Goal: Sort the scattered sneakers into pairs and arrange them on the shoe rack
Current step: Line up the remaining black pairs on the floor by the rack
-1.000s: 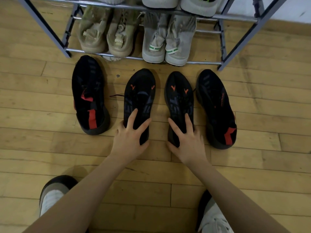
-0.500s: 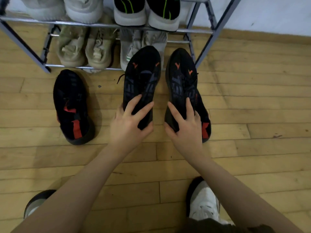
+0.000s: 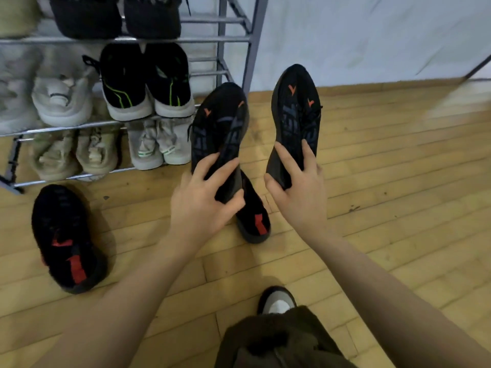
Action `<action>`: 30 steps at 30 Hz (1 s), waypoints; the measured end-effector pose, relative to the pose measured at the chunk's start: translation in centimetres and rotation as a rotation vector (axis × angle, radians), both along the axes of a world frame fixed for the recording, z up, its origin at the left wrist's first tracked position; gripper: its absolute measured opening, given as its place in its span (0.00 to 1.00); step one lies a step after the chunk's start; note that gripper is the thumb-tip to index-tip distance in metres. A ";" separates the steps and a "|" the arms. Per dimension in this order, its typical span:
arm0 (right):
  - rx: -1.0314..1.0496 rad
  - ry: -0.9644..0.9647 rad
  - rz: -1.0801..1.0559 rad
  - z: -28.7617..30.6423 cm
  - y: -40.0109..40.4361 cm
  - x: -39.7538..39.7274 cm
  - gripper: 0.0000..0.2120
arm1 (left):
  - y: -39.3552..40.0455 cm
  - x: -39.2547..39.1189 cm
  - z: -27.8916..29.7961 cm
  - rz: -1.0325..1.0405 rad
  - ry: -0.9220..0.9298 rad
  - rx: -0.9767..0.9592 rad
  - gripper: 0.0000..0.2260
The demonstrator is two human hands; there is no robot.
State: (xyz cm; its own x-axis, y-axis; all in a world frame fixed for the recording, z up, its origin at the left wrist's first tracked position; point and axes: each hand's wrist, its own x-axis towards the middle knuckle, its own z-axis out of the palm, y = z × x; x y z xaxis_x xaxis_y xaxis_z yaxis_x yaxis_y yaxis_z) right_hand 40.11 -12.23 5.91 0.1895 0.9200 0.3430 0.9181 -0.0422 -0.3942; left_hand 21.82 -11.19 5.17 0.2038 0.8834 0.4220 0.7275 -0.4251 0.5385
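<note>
Nearest the camera, the person's own shoe (image 3: 277,301) stands on the wooden floor (image 3: 385,181), below a dark trouser leg (image 3: 271,341). Both forearms reach forward from the lower corners.

The left hand (image 3: 204,205) grips the heel end of one black sneaker with orange marks (image 3: 220,131), thumb under the heel and fingers spread over the collar. The right hand (image 3: 297,192) grips the matching sneaker (image 3: 296,115) the same way. Both shoes are clear of the floor, toes pointing away, held side by side though apart; holding by the heels probably lets the toes lead into a shelf, and the matched grip keeps the pair together.

Two black sneakers with red tabs lie on the floor: one (image 3: 253,216) partly hidden under the left hand's shoe, the other (image 3: 66,240) well apart to the left. They appear to form the next pair, not yet brought together.

Beyond stands the shoe rack (image 3: 233,39) against a pale wall (image 3: 372,35). Its lowest shelf holds beige sneakers (image 3: 77,155) and grey sneakers (image 3: 156,147); the shelf above holds white sneakers (image 3: 62,102) and black sneakers with green lines (image 3: 146,83); a higher shelf holds dark shoes (image 3: 117,17), blurred. No free slot for the held pair shows.
</note>
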 end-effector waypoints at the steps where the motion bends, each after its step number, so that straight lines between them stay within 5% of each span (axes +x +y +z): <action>1: 0.019 -0.001 -0.006 0.8 -0.1 0.2 0.27 | 0.5 0.7 0.9 -0.016 -0.013 -0.003 0.23; 17: 0.330 -0.003 -0.007 19.1 1.3 0.3 0.27 | 5.3 3.0 20.7 -0.138 -0.135 0.367 0.23; 30: 0.375 -0.006 0.229 27.7 10.5 -8.0 0.27 | 11.0 -6.8 28.0 0.097 -0.057 0.416 0.25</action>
State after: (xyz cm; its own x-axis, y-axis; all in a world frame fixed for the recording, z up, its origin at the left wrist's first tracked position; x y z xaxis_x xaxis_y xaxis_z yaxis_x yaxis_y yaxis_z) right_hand 32.10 -1.70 33.62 -0.0077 0.7495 0.6620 0.8892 0.3080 -0.3383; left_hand 14.99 -0.21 33.13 0.0945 0.6496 0.7544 0.7491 -0.5455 0.3759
